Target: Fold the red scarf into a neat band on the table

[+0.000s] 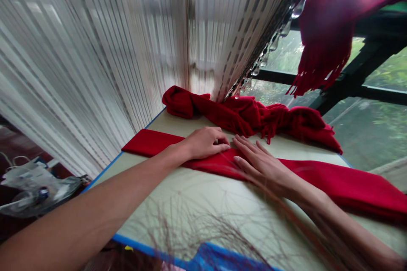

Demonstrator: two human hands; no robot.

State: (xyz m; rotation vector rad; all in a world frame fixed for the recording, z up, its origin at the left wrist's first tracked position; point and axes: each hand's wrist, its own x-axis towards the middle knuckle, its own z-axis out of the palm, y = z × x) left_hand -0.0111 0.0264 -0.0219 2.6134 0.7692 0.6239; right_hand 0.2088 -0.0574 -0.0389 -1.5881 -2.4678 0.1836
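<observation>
A red scarf [337,178], folded into a long flat strip, lies across the pale tabletop [152,194] and runs off the right side of the view. Near the strip's middle, my left hand [206,142] has its fingers curled, thumb and fingertips close together at the cloth's far edge. My right hand [259,159] rests flat on the same strip just to the right, its fingers stretched out and slightly apart. Behind both hands a second red scarf [235,114] lies in a loose, crumpled heap with some fringe showing.
Another red fringed cloth [330,34] hangs at upper right before the dark-framed window [375,67]. A white string curtain [143,29] hangs along the table's far left side. Blue edging [136,243] borders the table. Plastic bags [38,186] sit low at left. Loose hair strands cross the foreground.
</observation>
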